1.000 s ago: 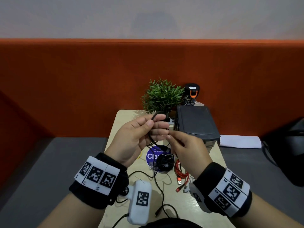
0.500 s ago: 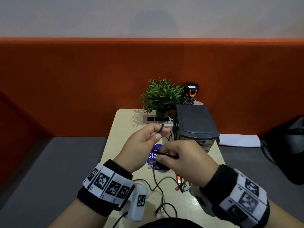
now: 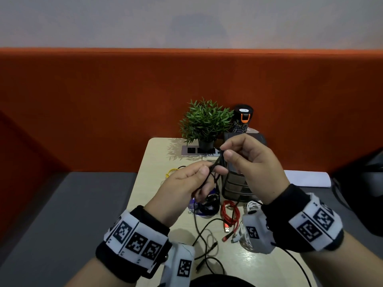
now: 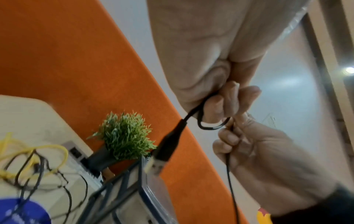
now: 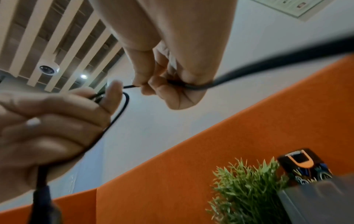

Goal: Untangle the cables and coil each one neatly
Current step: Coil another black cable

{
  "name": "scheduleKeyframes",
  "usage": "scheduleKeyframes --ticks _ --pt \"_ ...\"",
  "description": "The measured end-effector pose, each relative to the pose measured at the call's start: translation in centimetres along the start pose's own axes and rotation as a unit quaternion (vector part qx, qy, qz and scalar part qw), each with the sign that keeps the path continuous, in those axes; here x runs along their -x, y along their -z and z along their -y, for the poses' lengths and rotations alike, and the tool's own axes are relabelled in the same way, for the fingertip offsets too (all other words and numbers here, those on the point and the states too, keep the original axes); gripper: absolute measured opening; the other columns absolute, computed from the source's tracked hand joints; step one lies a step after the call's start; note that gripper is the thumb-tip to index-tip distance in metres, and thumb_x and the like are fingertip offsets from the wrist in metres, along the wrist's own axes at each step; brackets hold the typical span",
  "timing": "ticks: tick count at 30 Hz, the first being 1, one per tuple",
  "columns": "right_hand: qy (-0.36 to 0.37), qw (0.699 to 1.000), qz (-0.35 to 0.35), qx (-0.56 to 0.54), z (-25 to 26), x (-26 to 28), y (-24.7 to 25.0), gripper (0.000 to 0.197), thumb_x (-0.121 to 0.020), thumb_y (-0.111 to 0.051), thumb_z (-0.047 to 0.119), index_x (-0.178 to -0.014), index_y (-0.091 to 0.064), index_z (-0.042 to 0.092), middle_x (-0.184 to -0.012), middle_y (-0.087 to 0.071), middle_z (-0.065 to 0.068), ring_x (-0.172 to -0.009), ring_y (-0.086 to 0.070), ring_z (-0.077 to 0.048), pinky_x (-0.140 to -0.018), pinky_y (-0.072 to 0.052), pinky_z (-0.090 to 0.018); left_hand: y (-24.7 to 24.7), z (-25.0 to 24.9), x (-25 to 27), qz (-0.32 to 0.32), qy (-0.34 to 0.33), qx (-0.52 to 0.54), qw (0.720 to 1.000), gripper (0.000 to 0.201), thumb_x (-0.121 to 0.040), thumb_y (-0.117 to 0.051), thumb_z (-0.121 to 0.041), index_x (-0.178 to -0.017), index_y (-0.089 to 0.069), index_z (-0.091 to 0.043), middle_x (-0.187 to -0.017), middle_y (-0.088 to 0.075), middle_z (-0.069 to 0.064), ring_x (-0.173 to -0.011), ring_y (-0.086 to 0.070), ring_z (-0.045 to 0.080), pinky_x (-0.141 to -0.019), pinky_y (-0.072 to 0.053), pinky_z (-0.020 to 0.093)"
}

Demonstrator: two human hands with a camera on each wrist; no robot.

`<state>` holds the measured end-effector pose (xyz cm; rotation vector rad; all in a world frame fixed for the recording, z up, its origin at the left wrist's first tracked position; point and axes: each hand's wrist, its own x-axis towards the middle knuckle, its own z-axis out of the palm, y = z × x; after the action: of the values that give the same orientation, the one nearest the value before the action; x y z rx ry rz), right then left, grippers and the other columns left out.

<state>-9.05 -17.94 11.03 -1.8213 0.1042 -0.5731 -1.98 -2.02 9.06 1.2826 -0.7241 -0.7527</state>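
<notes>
- yellow cable (image 3: 173, 171) lies far left on the table (image 3: 145, 183), looped loosely with a thin dark lead across it in the left wrist view; it looks untouched, so I judge it is left for a later turn
- left hand (image 3: 182, 187) is raised above the table's middle; thumb and curled fingers pinch the black cable (image 3: 215, 165) near its end, and the left wrist view shows a small loop pinned there with the USB plug (image 4: 162, 153) dangling below; holding it near the plug probably anchors the first turn so that later loops stack on it
- below that hand, a blue round disc (image 3: 200, 210) carries a dark bundle that seems already coiled, though I cannot tell for certain; the rest of the black cable trails down to the near edge in slack curves
- potted plant (image 3: 205, 123) stands at the far edge beside a socket strip (image 3: 192, 150), well apart from the work
- right hand (image 3: 252, 166) is just right of the left and a little farther; fingertips close on the same black cable just beside the left hand's pinch, other fingers curled; this likely feeds and guides the strand round for the next loop
- red cable (image 3: 228, 216) lies near right, loosely bunched beside a white cable (image 3: 251, 206), apparently still to be coiled
- dark drawer box (image 3: 236, 187) and a black bottle (image 3: 242, 119) stand at the far right
</notes>
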Motion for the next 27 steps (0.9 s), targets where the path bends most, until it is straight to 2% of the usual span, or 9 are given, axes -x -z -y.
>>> scheduleKeyframes --ticks 2,6,9,12,14,16,20,24,27 --pt "-0.010 1.000 -0.016 -0.006 -0.3 0.0 -0.6 0.015 -0.091 -0.058 0.008 -0.085 -0.066 0.020 -0.062 -0.059 0.021 -0.059 -0.053 0.002 -0.057 -0.038 -0.009 0.0 -0.2 0.1 0.006 0.008 0.066 0.998 0.038 -0.093 -0.040 -0.030 -0.106 -0.066 -0.007 -0.059 -0.043 -0.001 -0.053 -0.029 0.012 -0.054 -0.020 0.029" --pt "-0.094 0.993 0.003 -0.068 -1.3 0.6 -2.3 0.029 -0.096 -0.050 0.013 -0.083 -0.071 0.028 -0.051 -0.047 0.012 -0.042 -0.037 -0.002 -0.040 -0.031 -0.014 -0.2 -0.9 0.2 0.026 0.005 0.170 0.985 0.027 -0.092 -0.039 -0.027 -0.092 -0.056 -0.007 -0.061 -0.043 0.001 -0.053 -0.032 0.012 -0.051 -0.028 0.022" --pt "-0.153 0.984 0.036 -0.079 -2.0 1.5 -3.8 0.027 -0.099 -0.046 0.017 -0.091 -0.069 0.028 -0.057 -0.051 0.000 -0.047 -0.044 -0.007 -0.045 -0.037 -0.019 -0.3 -1.3 0.0 -0.007 -0.025 0.177 0.984 0.026 -0.094 -0.040 -0.030 -0.093 -0.050 -0.006 -0.058 -0.043 0.001 -0.053 -0.036 0.012 -0.052 -0.034 0.020" --pt "-0.128 0.984 0.103 0.072 -1.8 2.3 -4.2 0.028 -0.098 -0.045 0.018 -0.089 -0.060 0.039 -0.061 -0.051 0.003 -0.056 -0.045 -0.011 -0.052 -0.038 -0.027 -0.1 -1.6 -0.2 -0.054 -0.055 0.165 0.983 0.027 -0.091 -0.040 -0.025 -0.104 -0.051 -0.004 -0.057 -0.048 0.002 -0.050 -0.038 0.013 -0.053 -0.038 0.018" --pt "-0.071 0.956 0.175 0.227 -1.3 2.6 -4.2 0.021 -0.098 -0.043 0.017 -0.090 -0.049 0.036 -0.064 -0.048 0.007 -0.062 -0.045 -0.014 -0.061 -0.039 -0.030 0.1 -1.6 -0.4 -0.072 -0.070 0.153 0.983 0.028 -0.089 -0.039 -0.022 -0.107 -0.051 -0.005 -0.063 -0.060 0.004 -0.050 -0.045 0.013 -0.053 -0.041 0.020" --pt "-0.050 0.935 0.214 0.279 -0.4 2.8 -4.3 0.007 -0.098 -0.044 0.026 -0.101 -0.050 0.026 -0.074 -0.052 0.004 -0.071 -0.048 -0.018 -0.067 -0.041 -0.032 0.3 -1.4 -0.6 -0.086 -0.086 0.126 0.985 0.029 -0.090 -0.037 -0.022 -0.109 -0.049 -0.004 -0.079 -0.070 0.008 -0.063 -0.062 0.016 -0.062 -0.049 0.022" --pt "-0.003 0.915 0.231 0.329 0.2 3.2 -4.2 0.033 -0.093 -0.051 0.036 -0.125 -0.048 0.029 -0.092 -0.065 0.003 -0.084 -0.059 -0.017 -0.073 -0.049 -0.035 0.4 -0.5 -0.7 -0.108 -0.104 -0.064 0.987 0.025 -0.098 -0.038 -0.025 -0.112 -0.050 -0.009 -0.098 -0.074 0.003 -0.103 -0.066 0.012 -0.086 -0.047 0.017" --pt "0.041 0.928 0.184 0.320 1.1 2.5 -3.0 0.008 -0.088 -0.056 0.023 -0.092 -0.063 0.026 -0.071 -0.058 0.009 -0.066 -0.054 -0.013 -0.061 -0.044 -0.032 0.6 0.9 -0.7 -0.107 -0.104 -0.301 0.942 0.019 -0.097 -0.038 -0.034 -0.108 -0.053 -0.029 -0.091 -0.070 -0.015 -0.088 -0.062 -0.003 -0.073 -0.050 0.023" --pt "0.045 0.948 0.136 0.283 1.7 1.8 -1.6 0.003 -0.083 -0.069 0.024 -0.085 -0.070 0.027 -0.076 -0.070 0.010 -0.072 -0.064 -0.006 -0.067 -0.052 -0.030 0.8 1.1 -0.4 -0.089 -0.097 -0.317 0.939 0.028 -0.093 -0.034 -0.042 -0.093 -0.057 -0.026 -0.069 -0.057 -0.020 -0.066 -0.053 0.001 -0.061 -0.042 0.026"
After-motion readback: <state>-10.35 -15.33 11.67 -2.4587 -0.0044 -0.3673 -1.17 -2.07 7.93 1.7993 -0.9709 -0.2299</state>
